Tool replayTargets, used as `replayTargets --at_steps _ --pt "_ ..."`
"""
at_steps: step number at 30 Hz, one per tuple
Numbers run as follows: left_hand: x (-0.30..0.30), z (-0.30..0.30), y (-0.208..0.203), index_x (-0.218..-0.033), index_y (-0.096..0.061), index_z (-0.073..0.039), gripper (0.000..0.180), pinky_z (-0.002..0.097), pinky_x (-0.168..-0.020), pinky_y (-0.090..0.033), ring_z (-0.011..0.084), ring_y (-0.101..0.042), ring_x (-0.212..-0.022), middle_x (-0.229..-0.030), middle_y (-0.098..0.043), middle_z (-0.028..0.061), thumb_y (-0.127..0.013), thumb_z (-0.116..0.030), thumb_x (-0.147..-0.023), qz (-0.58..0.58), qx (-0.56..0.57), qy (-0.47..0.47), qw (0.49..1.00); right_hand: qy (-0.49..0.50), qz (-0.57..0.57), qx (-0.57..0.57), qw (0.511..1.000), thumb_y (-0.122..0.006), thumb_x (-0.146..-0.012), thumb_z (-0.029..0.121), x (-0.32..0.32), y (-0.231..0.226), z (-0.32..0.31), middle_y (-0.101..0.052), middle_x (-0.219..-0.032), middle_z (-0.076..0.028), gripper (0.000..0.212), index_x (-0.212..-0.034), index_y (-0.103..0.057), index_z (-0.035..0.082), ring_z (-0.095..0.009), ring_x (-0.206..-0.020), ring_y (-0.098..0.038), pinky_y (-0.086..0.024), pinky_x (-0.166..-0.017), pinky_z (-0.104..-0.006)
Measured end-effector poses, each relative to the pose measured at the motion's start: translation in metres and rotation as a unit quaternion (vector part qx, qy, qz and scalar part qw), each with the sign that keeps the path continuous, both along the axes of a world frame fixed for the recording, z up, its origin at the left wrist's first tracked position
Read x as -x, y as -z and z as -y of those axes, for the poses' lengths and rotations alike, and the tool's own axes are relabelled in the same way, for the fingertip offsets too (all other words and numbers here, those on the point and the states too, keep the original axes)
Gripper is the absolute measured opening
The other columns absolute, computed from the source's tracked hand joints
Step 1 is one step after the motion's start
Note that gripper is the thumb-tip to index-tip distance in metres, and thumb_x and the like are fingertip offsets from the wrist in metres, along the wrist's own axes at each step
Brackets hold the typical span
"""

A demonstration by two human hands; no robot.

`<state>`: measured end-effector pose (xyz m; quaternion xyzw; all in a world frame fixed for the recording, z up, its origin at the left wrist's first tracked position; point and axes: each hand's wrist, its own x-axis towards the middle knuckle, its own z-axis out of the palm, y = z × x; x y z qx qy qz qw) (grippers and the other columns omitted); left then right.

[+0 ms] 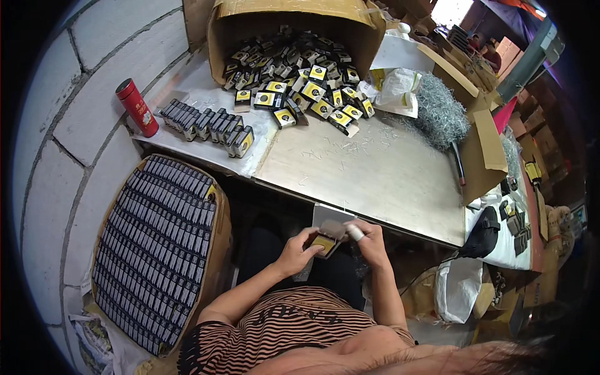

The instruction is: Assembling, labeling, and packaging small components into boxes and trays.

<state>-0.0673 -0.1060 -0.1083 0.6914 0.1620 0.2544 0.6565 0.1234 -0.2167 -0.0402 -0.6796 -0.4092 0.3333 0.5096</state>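
I'm clamping small black-and-yellow cardboard box (325, 242) in L hand (299, 253), thumb & fingers gripping its L side; box sitting btwn hands, near grey metal-topped table (375, 194). R hand (370, 245) hovering by box's R edge; can't tell if pinching anything.

Pretty packed pale, smooth worktop (375, 187) here: tall red cylindrical flask (137, 107) at the left end, small dark cardboard boxes (215, 128) lined up nearby, big brown cardboard carton (217, 47) spilling black-and-yellow little boxes (312, 92), plus thin silvery metal bits (342, 149) scattered around.
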Motion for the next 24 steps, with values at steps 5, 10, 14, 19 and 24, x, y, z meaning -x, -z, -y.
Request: replayTargets --at_steps 5,10,14,19,24 --pt "0.001 0.001 -0.034 -0.136 -0.040 0.000 0.073 0.0332 -0.077 -0.056 0.0303 -0.067 -0.092 -0.110 -0.062 0.0180 -0.079 -0.021 -0.078 0.113 -0.307 -0.039 0.944 -0.106 -0.337 -0.088 0.931 -0.048 -0.093 0.061 0.029 0.011 -0.012 -0.054 -0.134 -0.018 0.084 -0.150 -0.026 0.003 -0.028 -0.118 -0.056 -0.042 -0.103 -0.0377" --pt "0.007 -0.013 -0.028 -0.110 -0.053 0.000 0.057 0.0332 -0.061 -0.056 0.0300 -0.068 -0.075 -0.097 -0.062 0.0148 -0.084 -0.029 -0.072 0.089 -0.395 -0.039 0.913 -0.099 -0.370 -0.117 0.916 -0.067 -0.087 0.025 0.048 -0.002 -0.029 -0.060 -0.123 -0.025 0.073 -0.143 -0.031 -0.006 -0.031 -0.113 -0.060 -0.047 -0.099 -0.0382" --pt "0.009 -0.022 -0.021 -0.109 -0.058 0.001 0.045 0.0327 -0.061 -0.056 0.0274 -0.068 -0.070 -0.088 -0.064 0.0127 -0.082 -0.019 -0.075 0.076 -0.350 -0.077 0.930 -0.005 -0.199 -0.044 0.979 -0.064 -0.092 0.013 0.055 0.009 -0.028 -0.070 -0.101 -0.009 0.024 -0.108 -0.068 -0.004 -0.014 -0.090 -0.065 -0.052 -0.080 -0.0270" --pt "0.006 -0.016 -0.033 -0.150 -0.025 -0.004 0.091 0.0234 -0.053 -0.040 0.0095 -0.045 -0.056 -0.064 -0.051 0.0041 -0.079 -0.014 -0.078 -0.013 -0.105 -0.083 0.991 0.021 -0.107 -0.085 0.990 -0.067 -0.089 0.010 0.059 0.012 -0.028 -0.072 -0.101 -0.009 0.017 -0.102 -0.073 0.001 -0.015 -0.091 -0.065 -0.051 -0.083 -0.0267" --pt "0.001 -0.015 -0.036 -0.150 -0.026 -0.006 0.090 0.0218 -0.053 -0.037 0.0069 -0.039 -0.055 -0.061 -0.048 0.0018 -0.080 -0.013 -0.078 -0.006 -0.044 -0.055 0.997 0.095 -0.126 -0.020 0.987 -0.072 -0.085 0.009 0.047 0.015 -0.031 -0.071 -0.084 -0.003 0.012 -0.092 -0.074 0.000 -0.009 -0.077 -0.062 -0.050 -0.072 -0.0233"
